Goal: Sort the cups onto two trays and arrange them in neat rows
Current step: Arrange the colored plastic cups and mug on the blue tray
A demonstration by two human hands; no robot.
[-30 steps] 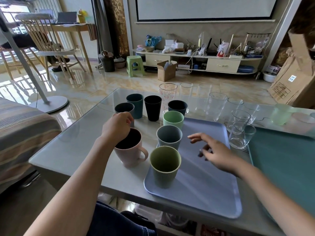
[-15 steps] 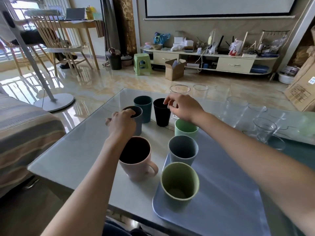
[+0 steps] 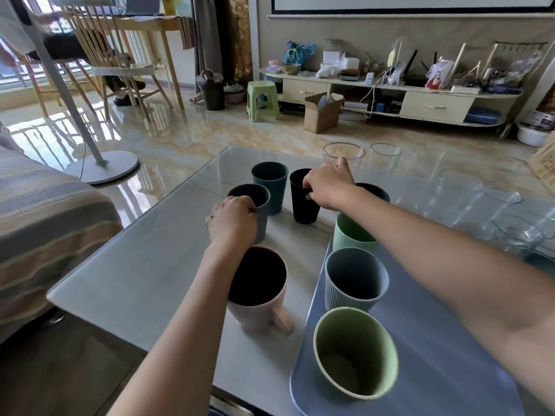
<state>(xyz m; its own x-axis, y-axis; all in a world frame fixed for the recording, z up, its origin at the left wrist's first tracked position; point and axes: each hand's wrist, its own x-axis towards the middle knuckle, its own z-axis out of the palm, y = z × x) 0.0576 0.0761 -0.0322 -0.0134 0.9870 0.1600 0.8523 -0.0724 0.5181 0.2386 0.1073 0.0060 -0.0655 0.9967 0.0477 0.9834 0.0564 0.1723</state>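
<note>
Bright daylight enters from ten o'clock, glaring off the tiled floor (image 3: 168,136) and glass worktop (image 3: 168,265); wide-angle distortion bends the edges.

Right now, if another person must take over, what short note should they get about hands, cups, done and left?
Left hand: gripping the grey-blue cup on the table.
Right hand: closed on the black cup.
Done: three cups in a row on the blue tray.
Left: pink mug, teal cup, the two held cups, a dark cup behind the right arm, and the clear glasses.
</note>
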